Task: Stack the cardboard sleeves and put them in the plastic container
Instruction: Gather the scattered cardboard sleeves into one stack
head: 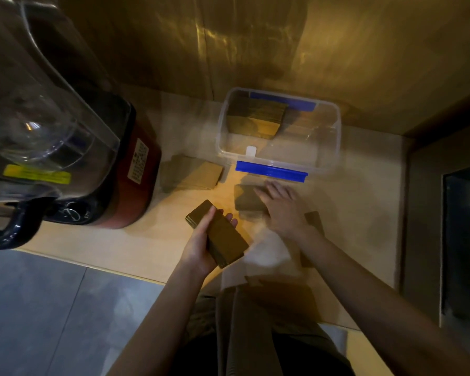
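My left hand (201, 242) grips a thick stack of brown cardboard sleeves (220, 236), held tilted above the wooden counter. My right hand (281, 207) is blurred, palm down with fingers spread, over a loose pile of sleeves (246, 203) just in front of the container; whether it touches or holds them is unclear. The clear plastic container (334, 147) with blue clips stands open at the back, with a stack of sleeves (255, 118) lying in its far left part. Another loose pile of sleeves (193, 172) lies left of the container.
A large blender with a red base (136, 183) and clear jug (38, 109) fills the left side. A wooden wall rises behind the counter. A dark appliance (464, 240) stands at the right. Some more cardboard pieces (314, 221) lie near my right forearm.
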